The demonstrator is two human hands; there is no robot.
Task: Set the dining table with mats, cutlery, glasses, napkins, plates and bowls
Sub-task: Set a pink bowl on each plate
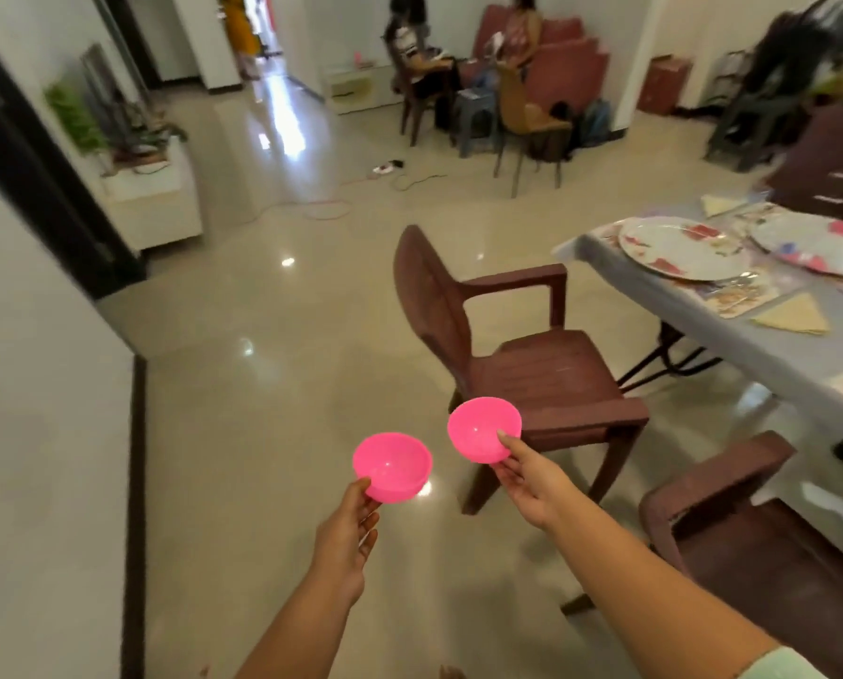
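At the far left I see a low white cabinet (157, 203) against the wall with a green plant (74, 115) on it, and a red cable (326, 208) looping over the glossy floor (263, 384) beyond.

Nearer, my left hand (348, 531) is raised over the floor and pinches the near rim of a pink bowl (392, 467) — thumb on the inside edge, fingers curled under it. The bowl is tilted with its mouth towards me.

Just to the right, my right hand (527, 477) holds a second pink bowl (484, 428) the same way, fingertips on the rim and the rest of the fingers behind the wall. This one is tipped more steeply and sits slightly farther and higher than the first; the two bowls are close but apart.

Behind the second bowl stands a brown plastic armchair (532, 355), and another brown chair (733, 521) is nearer at the right.

At the right edge is the worktop (752, 345) under a grey cover. On it lie two large patterned plates (679, 247) side by side — each seems to rest on a printed mat (733, 296), though the blur makes that hard to confirm — and a folded yellow napkin (794, 316) just near of the first plate. Both bowls are well short of the worktop, in the air over the floor.
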